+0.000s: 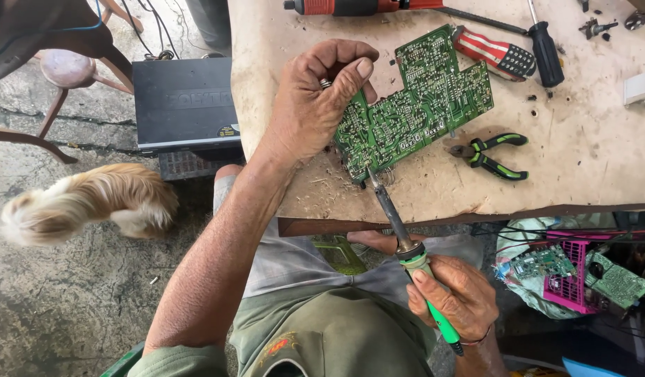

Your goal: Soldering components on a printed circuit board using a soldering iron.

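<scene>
A green circuit board lies solder side up on the worn workbench. My left hand grips its left edge, and a small metal piece shows between the fingers. My right hand holds a soldering iron with a green handle below the bench's front edge. Its tip touches the board's lower left corner.
Green-handled pliers lie right of the board. A striped-handled screwdriver, a black screwdriver and a red tool lie at the back. A black electronics box and a furry animal are on the floor left; a pink basket with boards sits lower right.
</scene>
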